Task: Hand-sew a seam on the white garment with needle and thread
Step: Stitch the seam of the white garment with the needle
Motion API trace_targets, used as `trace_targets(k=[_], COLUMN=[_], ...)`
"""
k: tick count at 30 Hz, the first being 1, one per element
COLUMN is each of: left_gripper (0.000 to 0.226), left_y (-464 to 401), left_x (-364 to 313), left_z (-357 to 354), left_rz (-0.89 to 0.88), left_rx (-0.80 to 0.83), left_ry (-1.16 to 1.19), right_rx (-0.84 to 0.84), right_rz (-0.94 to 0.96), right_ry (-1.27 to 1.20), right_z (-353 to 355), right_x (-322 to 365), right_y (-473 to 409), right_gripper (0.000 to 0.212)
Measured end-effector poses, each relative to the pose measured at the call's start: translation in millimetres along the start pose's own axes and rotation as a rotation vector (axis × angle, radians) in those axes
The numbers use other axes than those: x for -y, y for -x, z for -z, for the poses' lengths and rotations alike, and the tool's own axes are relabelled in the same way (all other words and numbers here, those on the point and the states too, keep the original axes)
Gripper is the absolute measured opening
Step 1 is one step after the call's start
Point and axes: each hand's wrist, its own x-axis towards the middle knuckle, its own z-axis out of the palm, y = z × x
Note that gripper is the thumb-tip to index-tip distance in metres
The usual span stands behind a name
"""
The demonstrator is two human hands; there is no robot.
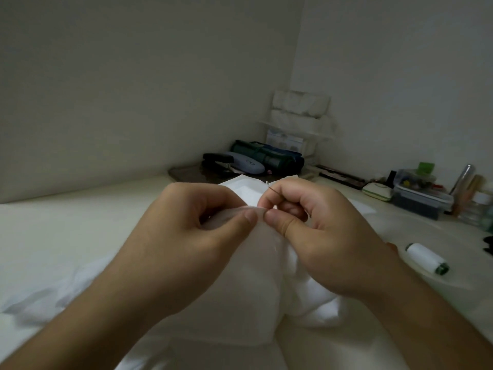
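no legible text, labels, brands or numbers anywhere

I'm working over a pale cream table [80,222]. My white garment [256,289] lies bunched on it. To my right rests a spool of white thread [426,258]. Farther back right sits a clear plastic organizer box [418,198], and in the corner a dark tray [186,174].

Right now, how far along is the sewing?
Mid-stitch. Done: the needle looks threaded. In hand: the left hand pinches a fold of the white garment while the right hand pinches the needle at that fold. Left: finished seam length isn't visible; the thread spool lies beside the right hand.
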Motion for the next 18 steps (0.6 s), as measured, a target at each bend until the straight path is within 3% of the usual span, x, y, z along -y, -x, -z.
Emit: trace_targets(k=[5, 9, 13, 16, 18], left_gripper=[0.011, 0.004, 0.021, 0.027, 0.026], left_y=[2, 2, 2, 3, 2], left_x=[7, 12, 16, 15, 16], left_z=[0, 0, 1, 1, 1], left_rz=[-0.004, 0.030, 0.057, 0.080, 0.098], left_rx=[-0.070, -0.097, -0.059, -0.027, -0.017], left_ry=[0.056, 0.111, 0.168, 0.251, 0.305], right_rx=[-0.043, -0.137, -0.192, -0.131, -0.113], right_rz=[-0.018, 0.021, 0.084, 0.111, 0.124], right_ry=[-0.028, -0.171, -0.309, -0.295, -0.252], right_z=[3, 6, 4, 3, 2], right_x=[0, 2, 5, 7, 7], right_y=[1, 3, 4, 5, 6], right_gripper=[0.016, 0.031, 0.025, 0.010, 0.012])
